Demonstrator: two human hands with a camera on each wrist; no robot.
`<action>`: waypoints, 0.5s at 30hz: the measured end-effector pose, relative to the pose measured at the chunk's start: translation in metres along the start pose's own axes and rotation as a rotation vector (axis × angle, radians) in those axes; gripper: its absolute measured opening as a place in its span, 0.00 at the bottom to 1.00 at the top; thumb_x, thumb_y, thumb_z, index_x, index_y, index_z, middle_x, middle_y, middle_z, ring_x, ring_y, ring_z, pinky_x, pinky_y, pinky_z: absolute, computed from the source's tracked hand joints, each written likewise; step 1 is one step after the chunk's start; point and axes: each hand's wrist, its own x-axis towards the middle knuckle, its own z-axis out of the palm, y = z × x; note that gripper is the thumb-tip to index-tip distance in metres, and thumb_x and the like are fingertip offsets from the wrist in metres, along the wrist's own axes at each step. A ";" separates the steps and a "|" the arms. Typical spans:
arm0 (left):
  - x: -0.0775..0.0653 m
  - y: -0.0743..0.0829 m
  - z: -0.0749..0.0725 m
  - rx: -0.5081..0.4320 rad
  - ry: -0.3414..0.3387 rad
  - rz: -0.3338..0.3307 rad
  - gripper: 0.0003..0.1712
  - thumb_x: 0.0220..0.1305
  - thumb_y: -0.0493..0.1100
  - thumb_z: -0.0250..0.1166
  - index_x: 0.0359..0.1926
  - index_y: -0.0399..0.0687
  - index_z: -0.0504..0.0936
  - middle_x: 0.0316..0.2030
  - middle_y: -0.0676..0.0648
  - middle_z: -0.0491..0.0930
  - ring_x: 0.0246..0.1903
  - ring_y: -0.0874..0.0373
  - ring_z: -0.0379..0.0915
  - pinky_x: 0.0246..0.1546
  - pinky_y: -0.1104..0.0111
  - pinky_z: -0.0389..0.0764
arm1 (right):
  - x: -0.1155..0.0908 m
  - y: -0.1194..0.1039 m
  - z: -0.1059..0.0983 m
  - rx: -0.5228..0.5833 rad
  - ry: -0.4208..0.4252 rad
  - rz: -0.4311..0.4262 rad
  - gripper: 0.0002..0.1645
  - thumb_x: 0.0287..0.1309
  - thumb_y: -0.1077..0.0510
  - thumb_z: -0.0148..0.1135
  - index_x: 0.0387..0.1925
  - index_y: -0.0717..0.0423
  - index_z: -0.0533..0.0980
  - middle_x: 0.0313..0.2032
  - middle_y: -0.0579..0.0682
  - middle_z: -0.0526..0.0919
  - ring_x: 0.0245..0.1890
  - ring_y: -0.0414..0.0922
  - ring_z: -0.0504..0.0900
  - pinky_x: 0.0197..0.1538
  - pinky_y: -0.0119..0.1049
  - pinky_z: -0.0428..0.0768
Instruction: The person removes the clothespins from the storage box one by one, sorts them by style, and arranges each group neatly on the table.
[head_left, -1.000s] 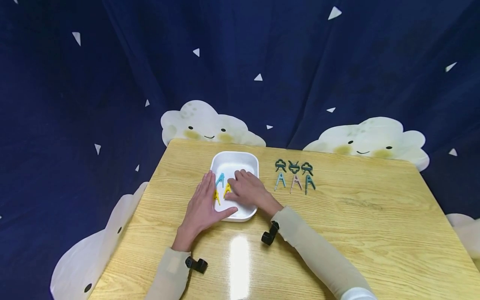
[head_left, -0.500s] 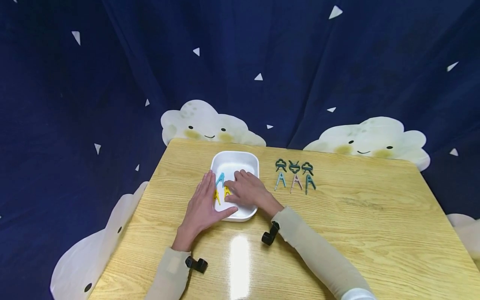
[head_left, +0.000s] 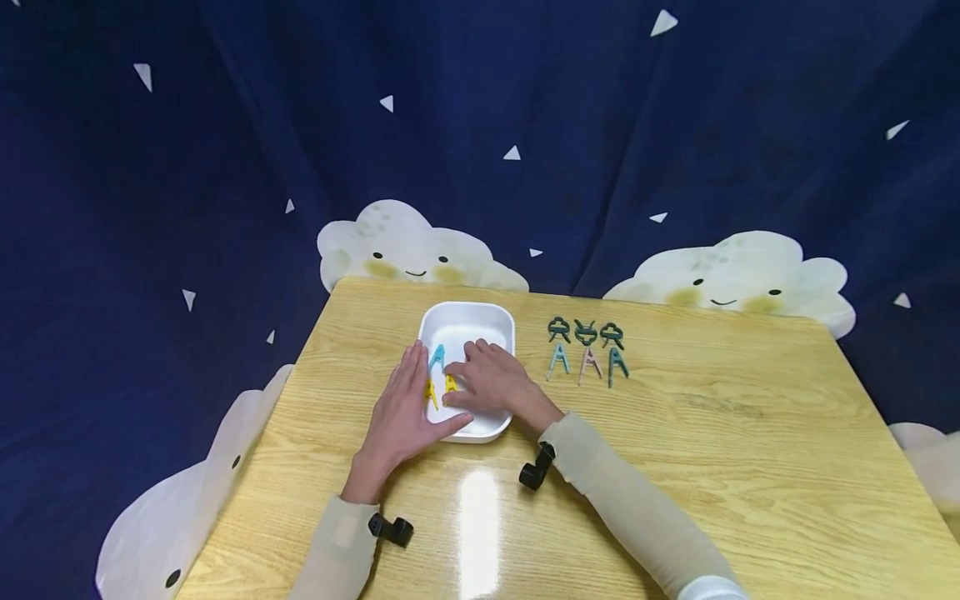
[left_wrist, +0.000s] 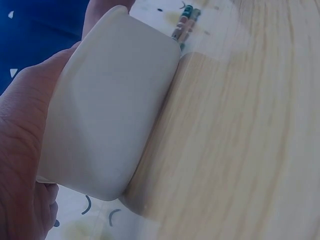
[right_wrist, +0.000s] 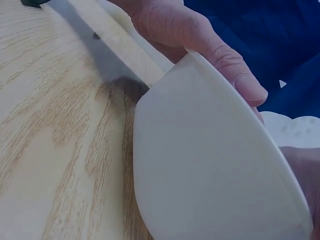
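Note:
A white plastic basin (head_left: 468, 312) stands on the wooden table, a light-blue clothespin (head_left: 437, 358) and two yellow ones inside it. Along its left rim lies my left hand (head_left: 405, 408), fingers straight and thumb spread across the near end; the left wrist view shows that hand against the basin's outer wall (left_wrist: 110, 110). My right hand (head_left: 491, 379) reaches in over the right rim, pinching one yellow clothespin (head_left: 450, 384) between index finger and thumb. The other yellow clothespin (head_left: 432, 395) lies beside my left fingers, partly hidden. In the right wrist view, basin wall (right_wrist: 215, 145) hides the fingertips.
Right of the basin, two rows lie on the table (head_left: 712, 450): dark green shaped clips (head_left: 586, 334) behind, and a pale-blue clothespin (head_left: 558, 361), a pink clothespin (head_left: 590, 365) and a dark green clothespin (head_left: 617, 366) in front. A dark blue curtain (head_left: 480, 125) hangs behind.
The yellow clothespin at my right fingers has shifted slightly toward me, and my right index finger has moved a little left. My left hand stays on the rim.

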 end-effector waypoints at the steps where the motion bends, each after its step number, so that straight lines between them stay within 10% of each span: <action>1: 0.000 0.000 0.000 0.001 0.000 -0.001 0.77 0.54 0.86 0.60 0.83 0.38 0.42 0.84 0.42 0.38 0.83 0.48 0.34 0.82 0.53 0.48 | 0.000 0.000 0.000 0.007 0.004 0.000 0.38 0.68 0.23 0.52 0.68 0.36 0.77 0.50 0.52 0.77 0.48 0.48 0.72 0.58 0.46 0.76; 15: -0.001 0.000 0.000 -0.001 0.008 0.002 0.76 0.55 0.85 0.60 0.83 0.38 0.42 0.84 0.41 0.40 0.83 0.45 0.37 0.81 0.51 0.49 | 0.000 -0.002 -0.001 -0.032 0.013 -0.008 0.41 0.61 0.23 0.59 0.64 0.43 0.79 0.46 0.49 0.74 0.45 0.47 0.70 0.52 0.42 0.76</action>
